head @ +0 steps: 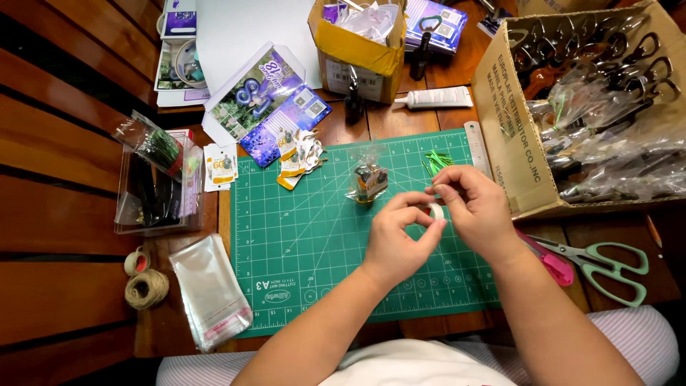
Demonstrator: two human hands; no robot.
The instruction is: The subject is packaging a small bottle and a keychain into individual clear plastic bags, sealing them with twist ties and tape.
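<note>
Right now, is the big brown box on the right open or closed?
Open. The cardboard box has its flaps spread apart, so you can see the black-handled tools in clear bags piled inside it.

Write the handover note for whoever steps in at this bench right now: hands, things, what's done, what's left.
Left hand and right hand both pinch a small roll of clear tape above the green cutting mat.
A small cellophane-wrapped item stands on the mat just beyond the hands; green strips lie at its far edge.
Scissors rest right of the mat, empty cellophane bags left.
Done: one item is bagged. Left: no tape on it that I can see.
</note>
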